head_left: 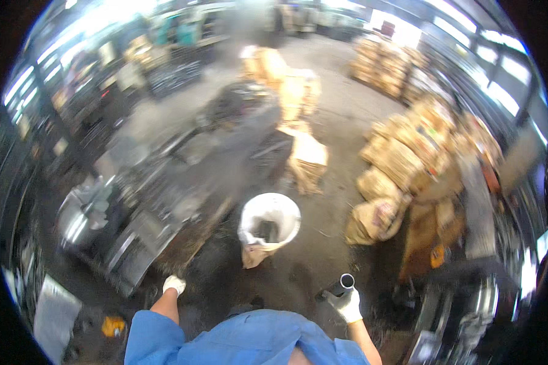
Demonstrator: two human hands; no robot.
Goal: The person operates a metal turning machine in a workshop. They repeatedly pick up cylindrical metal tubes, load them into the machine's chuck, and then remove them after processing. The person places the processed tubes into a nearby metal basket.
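The right grip (348,304), in a white glove, is clamped on a dark tube (337,288). The tube is held at a slant, its open, light-rimmed end turned upward and its body sloping down to the left, with the gloved fingers (332,298) laid along its near side. The right forearm (364,344) is brought up from the lower edge, bare and leaning inward to the left, so that the tube is carried ahead of the blue garment (243,337), toward its right side.

The left grip (174,284), also gloved in white, is held out on the other side, slightly higher in the view. Its arm is bent outward from a blue sleeve (154,336), the bare forearm being angled up and inward. The fingers seem curled; whether anything is held there cannot be told.

Ahead of and between both grips, a white bucket (293,228) is seen, well apart from the tube, with a dark object (266,230) inside. Just beyond the left grip, a brown plank (195,238) is seen. Filled sacks (396,161) are piled beyond the right grip, farther to the right.
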